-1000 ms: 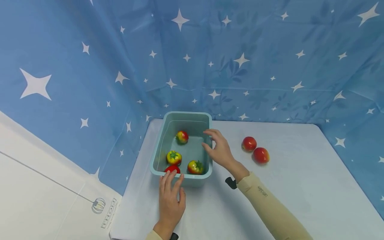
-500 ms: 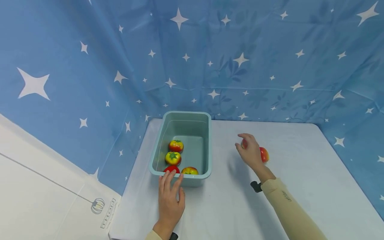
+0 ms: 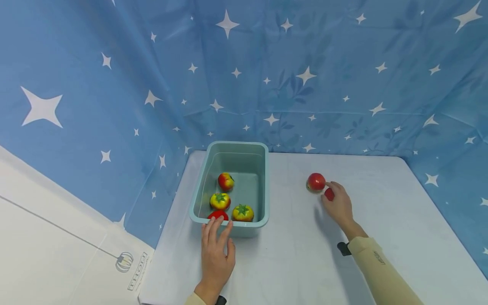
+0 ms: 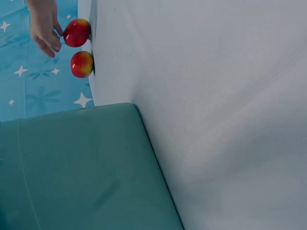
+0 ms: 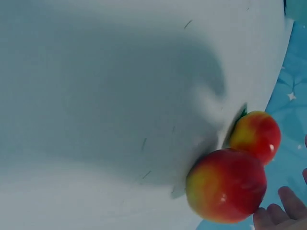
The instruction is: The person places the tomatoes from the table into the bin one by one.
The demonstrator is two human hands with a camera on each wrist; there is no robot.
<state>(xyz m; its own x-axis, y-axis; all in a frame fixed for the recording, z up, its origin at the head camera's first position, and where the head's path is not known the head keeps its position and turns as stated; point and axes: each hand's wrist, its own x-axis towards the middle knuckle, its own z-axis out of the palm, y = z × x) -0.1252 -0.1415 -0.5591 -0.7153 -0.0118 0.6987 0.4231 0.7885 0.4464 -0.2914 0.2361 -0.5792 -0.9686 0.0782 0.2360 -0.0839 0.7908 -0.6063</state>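
Observation:
My left hand lies at the near rim of a blue-green plastic bin, fingertips on the rim. My right hand is over the nearer of two red-and-yellow fruits on the table, mostly covering that fruit. Its fingers are parted and loosely bent, not wrapped round it; in the right wrist view the fingertips come close to or touch the fruit's side. The other fruit sits just beyond, to the left. Inside the bin are several more fruits, such as a yellow-topped one with a green star-shaped calyx.
A white cloth covers the table. Behind and to the left hangs a blue curtain with white stars. A cream printed panel stands at the lower left.
My right hand has moved from the bin's right rim across to the right, over the table fruits. Two fruits in the bin have rolled and shifted. My left hand has stayed put.

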